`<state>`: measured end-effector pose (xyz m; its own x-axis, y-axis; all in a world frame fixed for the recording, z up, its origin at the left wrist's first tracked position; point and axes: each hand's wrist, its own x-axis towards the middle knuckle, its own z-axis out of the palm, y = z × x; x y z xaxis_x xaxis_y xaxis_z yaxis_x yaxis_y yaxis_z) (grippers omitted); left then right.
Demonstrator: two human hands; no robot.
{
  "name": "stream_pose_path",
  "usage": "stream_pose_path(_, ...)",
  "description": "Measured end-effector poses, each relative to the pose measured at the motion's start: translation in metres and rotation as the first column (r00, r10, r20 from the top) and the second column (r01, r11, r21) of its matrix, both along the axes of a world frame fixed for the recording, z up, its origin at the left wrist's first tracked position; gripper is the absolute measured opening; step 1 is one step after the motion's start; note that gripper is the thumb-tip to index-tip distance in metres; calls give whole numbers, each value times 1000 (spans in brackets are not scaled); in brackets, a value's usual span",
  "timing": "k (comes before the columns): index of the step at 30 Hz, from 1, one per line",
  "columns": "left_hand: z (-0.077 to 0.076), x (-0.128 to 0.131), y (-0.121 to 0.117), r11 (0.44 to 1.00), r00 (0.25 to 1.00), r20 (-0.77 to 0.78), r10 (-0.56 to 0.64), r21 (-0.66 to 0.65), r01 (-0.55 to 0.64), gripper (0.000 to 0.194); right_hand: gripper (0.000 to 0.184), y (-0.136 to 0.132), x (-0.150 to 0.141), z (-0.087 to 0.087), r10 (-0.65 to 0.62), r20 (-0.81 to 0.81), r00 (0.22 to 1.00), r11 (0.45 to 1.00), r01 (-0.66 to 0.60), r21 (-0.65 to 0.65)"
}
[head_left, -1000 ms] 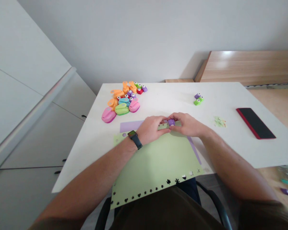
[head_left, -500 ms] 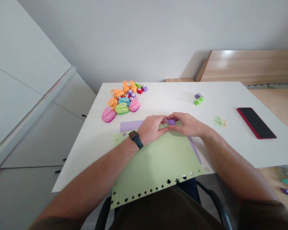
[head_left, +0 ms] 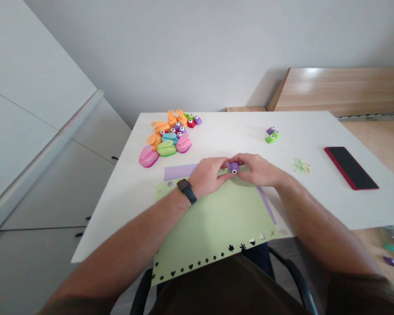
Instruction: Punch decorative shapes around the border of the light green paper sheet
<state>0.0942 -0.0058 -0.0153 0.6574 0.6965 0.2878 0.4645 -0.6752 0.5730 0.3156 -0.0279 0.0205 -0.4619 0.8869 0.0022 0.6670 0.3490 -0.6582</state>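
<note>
A small purple paper punch (head_left: 233, 167) sits at the far edge of a light green sheet of paper (head_left: 213, 214). My left hand (head_left: 212, 173) grips it from the left, thumb near its front. From the right, my right hand (head_left: 254, 169) closes its fingers on the same punch. The green sheet has shaped holes, such as stars, hearts and a leaf, along its near edge, and more holes along its far edge. Beneath it lies a purple sheet (head_left: 179, 172), showing at the back and right side.
Several colourful punches (head_left: 167, 148) are grouped at the back left of the white table (head_left: 230, 135). A few small punches (head_left: 272, 136) stand at the back right. Right of my hand lie green paper scraps (head_left: 301, 166) and a dark phone-like slab with a red edge (head_left: 350, 168).
The purple punch has tipped or turned between my fingers, so its round white-and-black button now faces me. My hands have barely shifted, and the sheets lie as before.
</note>
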Motion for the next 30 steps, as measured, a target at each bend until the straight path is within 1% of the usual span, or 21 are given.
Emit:
stream_pose_path(3,-1,0,0,1000,1000,14,-7,22,7,39,39,0,0,1,-1,-3,1000,1000,1,-6)
stream_pose_path(5,-2,0,0,998,1000,24,-11,64,9,38,37,0,0,0,-6,-6,1000,1000,6,-7)
stream_pose_path(9,-1,0,-1,987,1000,19,-17,162,14,28,32,1,1,-2,-29,-4,1000,1000,29,-7)
stream_pose_path(13,-2,0,-2,974,1000,-7,-29,224,30,21,36,2,2,-4,-21,-5,1000,1000,21,-1)
stream_pose_path(21,-2,0,-1,962,998,-27,-63,263,68,20,37,3,2,-4,-9,11,1000,1000,9,-8)
stream_pose_path(30,1,-1,-2,950,996,-67,-56,304,74,20,35,1,2,-3,-18,-11,1000,999,17,-37)
